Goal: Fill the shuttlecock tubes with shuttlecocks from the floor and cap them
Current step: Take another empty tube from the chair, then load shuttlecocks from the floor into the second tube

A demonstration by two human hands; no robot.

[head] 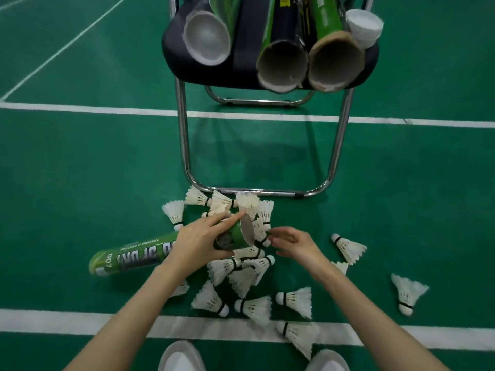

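A: Left hand [199, 241]?
B: Curled round the open end of a green tube [134, 257]. Tube lies roughly level, low over the floor [80, 170], far end pointing left, mouth facing right toward the pile.

A: Right hand [294, 243]?
B: Just beside the tube mouth, fingers loosely curled. Fingertips sit at a shuttlecock [263, 231] in the pile; can't tell if it's pinched or only touched.

A: Shuttlecocks [249, 274]?
B: Heaped on the floor under and between the hands, right at the chair's [184, 145] front bar. A few strays lie to the right, well apart, some on the white line [80, 321].

A: Other tubes [284, 65]?
B: Several lying on the chair seat, open ends toward camera. White caps [364, 26] stacked at the seat's right edge.

A: Anything else?
B: White shoes [179, 357] at the bottom edge.
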